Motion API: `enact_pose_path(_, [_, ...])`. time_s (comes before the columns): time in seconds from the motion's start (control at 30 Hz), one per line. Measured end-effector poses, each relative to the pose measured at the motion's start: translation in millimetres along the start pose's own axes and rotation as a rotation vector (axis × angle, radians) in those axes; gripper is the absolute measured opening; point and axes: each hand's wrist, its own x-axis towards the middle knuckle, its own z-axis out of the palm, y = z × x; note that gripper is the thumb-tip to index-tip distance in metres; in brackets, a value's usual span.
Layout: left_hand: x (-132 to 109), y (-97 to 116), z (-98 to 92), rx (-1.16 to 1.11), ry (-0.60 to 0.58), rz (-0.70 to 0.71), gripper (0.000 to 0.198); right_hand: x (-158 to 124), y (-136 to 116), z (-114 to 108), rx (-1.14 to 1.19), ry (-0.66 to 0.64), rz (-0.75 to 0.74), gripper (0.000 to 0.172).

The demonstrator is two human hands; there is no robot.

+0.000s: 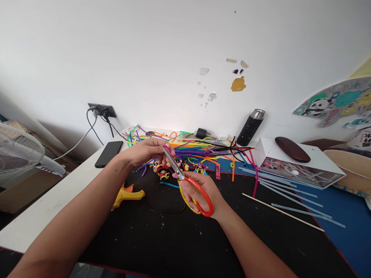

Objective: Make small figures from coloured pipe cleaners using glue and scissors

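Note:
My right hand (193, 191) is wrapped round scissors (199, 191) with a red handle loop. A curved yellow strip shows beside that loop; whether it belongs to the scissors I cannot tell. The blades point up and left, their tips at the fingers of my left hand (149, 150). Those fingers are pinched on a short pink pipe cleaner (167, 148), mostly hidden by the hand and blades. Behind the hands, small colourful figures (162, 170) lie on the black mat (162, 243). A blue pipe cleaner piece (169, 185) is below them.
Many coloured pipe cleaners (191, 148) lie along the wall. To the left are a yellow glue gun (129, 195) and a phone (108, 153). A black flask (251, 127), a white box (301, 158), clear glue sticks (295, 197) and a thin wooden stick (282, 212) occupy the right.

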Motion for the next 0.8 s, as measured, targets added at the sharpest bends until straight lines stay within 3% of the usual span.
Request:
enact_pose_path(0.23, [-1.5, 3.6, 1.7, 0.184, 0.016, 0.045, 0.031, 3.7, 0.1, -6.8, 0.011, 0.107, -0.064, 0.061])
enact_pose_path(0.43, [-7.2, 15.4, 2.6, 0.561, 0.091, 0.123, 0.033, 8.4, 0.1, -9.4, -0.006, 0.206, -0.040, 0.057])
enact_pose_path(0.7, [-15.8, 26.5, 8.0, 0.984, 0.406, 0.185, 0.029, 9.0, 5.7, -10.8, -0.093, 0.194, 0.065, 0.052])
enact_pose_path(0.8, [-16.0, 25.9, 8.5, 1.047, 0.450, 0.243, 0.025, 8.8, 9.5, -11.3, -0.164, 0.169, 0.103, 0.049])
